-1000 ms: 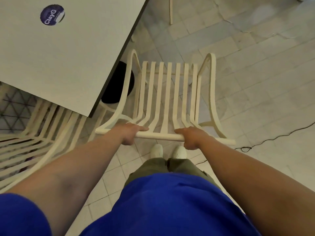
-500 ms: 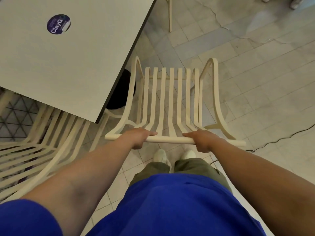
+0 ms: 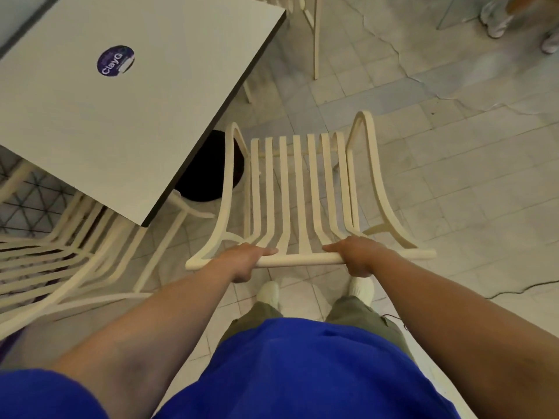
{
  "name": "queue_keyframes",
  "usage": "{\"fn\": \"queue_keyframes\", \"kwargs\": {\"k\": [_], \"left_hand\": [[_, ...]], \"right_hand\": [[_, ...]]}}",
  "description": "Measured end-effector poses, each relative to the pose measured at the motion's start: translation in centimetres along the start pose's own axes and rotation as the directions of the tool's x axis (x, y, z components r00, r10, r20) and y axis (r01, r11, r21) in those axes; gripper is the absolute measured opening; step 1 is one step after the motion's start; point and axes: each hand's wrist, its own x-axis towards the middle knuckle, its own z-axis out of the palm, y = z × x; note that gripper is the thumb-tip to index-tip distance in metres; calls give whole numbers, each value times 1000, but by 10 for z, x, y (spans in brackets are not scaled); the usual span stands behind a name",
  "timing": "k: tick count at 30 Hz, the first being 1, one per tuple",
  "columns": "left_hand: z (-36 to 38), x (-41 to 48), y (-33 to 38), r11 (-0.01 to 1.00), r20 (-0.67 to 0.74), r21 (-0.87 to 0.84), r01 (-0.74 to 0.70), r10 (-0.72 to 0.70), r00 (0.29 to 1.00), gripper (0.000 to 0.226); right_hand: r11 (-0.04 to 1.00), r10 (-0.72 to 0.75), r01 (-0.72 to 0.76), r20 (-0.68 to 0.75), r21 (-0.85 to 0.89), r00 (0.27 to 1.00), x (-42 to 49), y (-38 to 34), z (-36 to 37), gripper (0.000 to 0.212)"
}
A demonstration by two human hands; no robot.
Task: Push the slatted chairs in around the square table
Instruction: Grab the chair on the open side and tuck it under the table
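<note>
A cream slatted chair [image 3: 299, 189] stands in front of me, its seat just right of the near corner of the square grey table [image 3: 127, 116]. My left hand [image 3: 248, 261] and my right hand [image 3: 357, 258] both grip the chair's top back rail. The chair's left armrest is next to the table's dark edge and the black round table base [image 3: 208, 173]. A second slatted chair [image 3: 54, 264] sits at the left, partly tucked under the table.
A round purple sticker [image 3: 115, 60] lies on the tabletop. Legs of another cream chair [image 3: 316, 37] show at the top. A black cable [image 3: 526, 287] runs over the tiled floor at right. Someone's shoes [image 3: 496, 24] are at the top right.
The chair has moved away from me along the table's right side, and the table corner now sits closer to me. Both hands keep their grip on the rail.
</note>
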Motion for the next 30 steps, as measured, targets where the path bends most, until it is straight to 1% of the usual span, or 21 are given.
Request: {"fn": "queue_keyframes", "kwargs": {"k": [2,4,8,14,17,23,30], "left_hand": [[1,2,17,999,-2,-35,37,-37,999,92],[1,7,39,994,-5,-77,74,-75,997,93],[5,13,77,979,-15,-156,130,-134,991,93],[9,25,124,929,-13,-307,205,-220,976,95],[6,34,141,916,-7,-335,221,-236,972,95],[-17,53,162,899,35,-379,218,-222,974,97],[-42,64,155,876,183,-454,162,-86,979,94]], "right_hand": [[998,-50,50,2,-23,999,1,17,-9,79],[991,-103,104,19,-89,995,2,39,-20,79],[969,-165,171,48,-179,985,6,77,-38,81],[943,-198,214,88,-255,976,15,118,-67,82],[931,-188,216,119,-295,975,22,134,-82,82],[910,-182,206,100,-359,978,33,154,-117,83],[908,-177,213,132,-361,975,39,161,-129,81]]}}
